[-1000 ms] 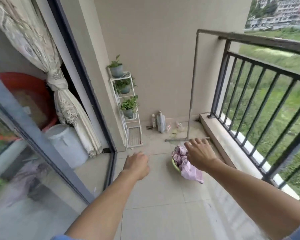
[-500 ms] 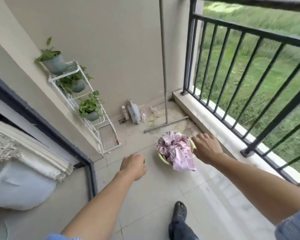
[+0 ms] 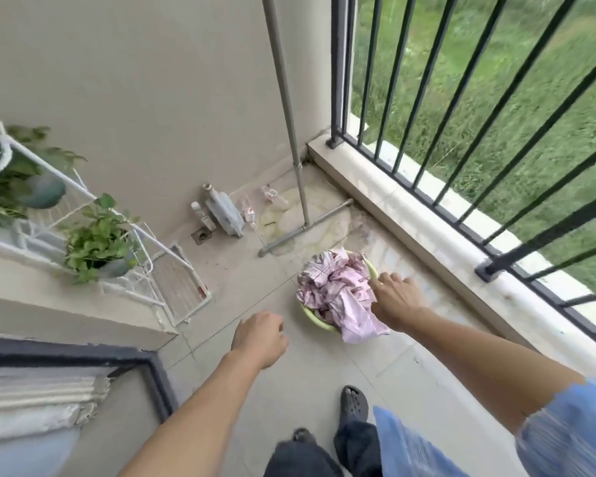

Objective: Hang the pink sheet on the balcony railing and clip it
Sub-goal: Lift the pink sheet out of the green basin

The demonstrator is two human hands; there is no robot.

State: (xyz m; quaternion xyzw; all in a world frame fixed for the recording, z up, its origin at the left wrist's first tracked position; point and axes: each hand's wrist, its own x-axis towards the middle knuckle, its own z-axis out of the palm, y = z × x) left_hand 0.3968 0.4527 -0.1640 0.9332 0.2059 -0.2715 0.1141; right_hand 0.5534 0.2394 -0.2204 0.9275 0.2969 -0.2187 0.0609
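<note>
Two hands are hovering by the sheet [image 3: 338, 290] heaped in a floor basin [image 3: 315, 316] near the railing [image 3: 339, 80], right hand [image 3: 398, 301] spread above it, seemingly to lift, left hand [image 3: 260, 339] loosely curled, empty.

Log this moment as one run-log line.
stage: reach for sheet | pink sheet: bunched in green basin | right hand: at sheet, hold unclear | left hand: loosely curled, empty | railing: sheet not hung
</note>
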